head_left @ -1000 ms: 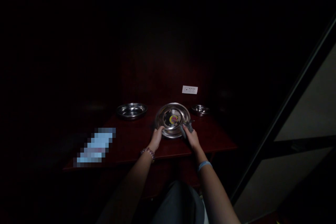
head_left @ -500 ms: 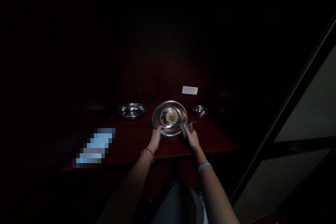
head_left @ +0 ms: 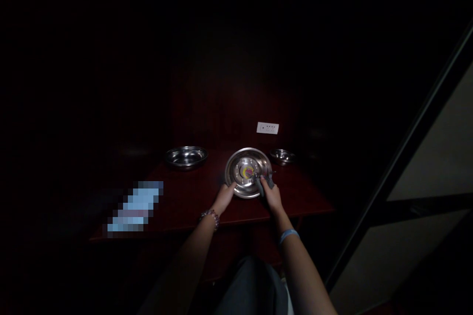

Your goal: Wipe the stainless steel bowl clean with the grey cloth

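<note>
A round steel plate (head_left: 241, 191) with a yellow and pink sticker at its centre is tilted up toward me over the table. My left hand (head_left: 224, 198) grips its lower left rim, thumb on the inner face. In my right hand (head_left: 272, 197) a bunched grey cloth (head_left: 268, 181) is pinched at the plate's lower right rim, and part of it hangs below the thumb. Behind on the left sits a wide steel dish (head_left: 186, 157); behind on the right, a smaller steel bowl (head_left: 283, 156).
The dark red table (head_left: 236, 215) has its front edge close to my legs. A white socket panel (head_left: 268, 128) is on the back wall. A blurred pale blue patch (head_left: 136, 206) lies at the table's left. A dark-framed panel (head_left: 417, 206) stands at the right.
The plate has moved right and slightly down, with my left hand following it. The cloth in my right hand now lies further over the plate's inner face.
</note>
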Available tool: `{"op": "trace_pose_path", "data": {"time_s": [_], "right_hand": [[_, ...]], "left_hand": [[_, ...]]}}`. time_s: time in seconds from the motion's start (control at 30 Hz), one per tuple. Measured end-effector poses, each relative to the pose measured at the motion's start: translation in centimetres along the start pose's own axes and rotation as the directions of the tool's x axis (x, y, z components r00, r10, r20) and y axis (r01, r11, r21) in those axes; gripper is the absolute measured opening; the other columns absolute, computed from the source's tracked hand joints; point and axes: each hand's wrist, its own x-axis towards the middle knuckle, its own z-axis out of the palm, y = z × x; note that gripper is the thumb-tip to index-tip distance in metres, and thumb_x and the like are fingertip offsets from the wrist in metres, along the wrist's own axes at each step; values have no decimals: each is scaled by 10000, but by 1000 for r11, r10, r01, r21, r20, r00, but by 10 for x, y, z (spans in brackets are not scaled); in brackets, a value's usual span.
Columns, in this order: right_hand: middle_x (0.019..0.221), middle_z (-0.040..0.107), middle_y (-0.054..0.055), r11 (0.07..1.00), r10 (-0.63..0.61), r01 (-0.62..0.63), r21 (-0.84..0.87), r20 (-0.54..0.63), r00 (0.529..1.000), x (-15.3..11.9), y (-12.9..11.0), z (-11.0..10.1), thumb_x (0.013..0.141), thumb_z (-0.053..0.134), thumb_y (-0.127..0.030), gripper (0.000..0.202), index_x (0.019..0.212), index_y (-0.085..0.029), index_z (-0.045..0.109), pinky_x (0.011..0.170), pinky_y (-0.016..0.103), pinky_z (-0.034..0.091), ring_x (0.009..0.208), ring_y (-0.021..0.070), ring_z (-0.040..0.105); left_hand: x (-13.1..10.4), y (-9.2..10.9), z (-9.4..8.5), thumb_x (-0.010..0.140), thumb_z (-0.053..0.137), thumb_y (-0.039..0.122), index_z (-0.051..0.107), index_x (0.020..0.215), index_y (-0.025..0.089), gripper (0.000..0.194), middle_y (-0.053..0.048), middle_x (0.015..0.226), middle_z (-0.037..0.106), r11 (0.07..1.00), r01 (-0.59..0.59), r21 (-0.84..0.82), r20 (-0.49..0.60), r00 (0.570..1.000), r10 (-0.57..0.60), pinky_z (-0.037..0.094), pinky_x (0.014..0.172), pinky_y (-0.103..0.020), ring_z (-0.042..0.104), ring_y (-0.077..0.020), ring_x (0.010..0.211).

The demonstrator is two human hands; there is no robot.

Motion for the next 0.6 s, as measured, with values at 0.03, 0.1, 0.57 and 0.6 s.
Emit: {"op": "trace_pose_path", "data": {"time_s": [0.03,0.1,0.57,0.6], "right_hand": [[916,756,98,999,44,-44,29,-9,999,0,-1,-1,841,524,-636,536,1002,-184,763,797,306,513,915,265,709],[915,755,104,994,96,-94,63,-22,995,-1,-3,-2,811,541,-660,577,992,-160,764,793,301,504,931,270,703],[872,752,112,992,57,-55,115,-13,998,4,5,2,790,594,-600,512,943,-138,754,774,291,510,866,247,700],[868,752,111,992,54,-53,115,-13,998,4,5,2,792,591,-601,516,950,-138,754,777,294,510,867,248,701]], "left_hand": [[-3,2,1,702,694,281,734,868,176,200,-90,950,771,1000,-8,14,39,999,8,424,1041,-404,649,-287,1117],[-7,7,4,691,716,292,736,894,181,232,-95,974,771,1000,-22,23,78,997,20,422,1047,-400,640,-287,1140],[-5,3,0,704,659,258,719,773,167,129,-73,766,759,996,17,88,23,1000,-19,492,944,-380,706,-259,902],[-4,3,0,702,659,255,723,790,165,141,-85,822,767,997,4,82,17,1000,-5,472,977,-385,697,-266,959]]}}
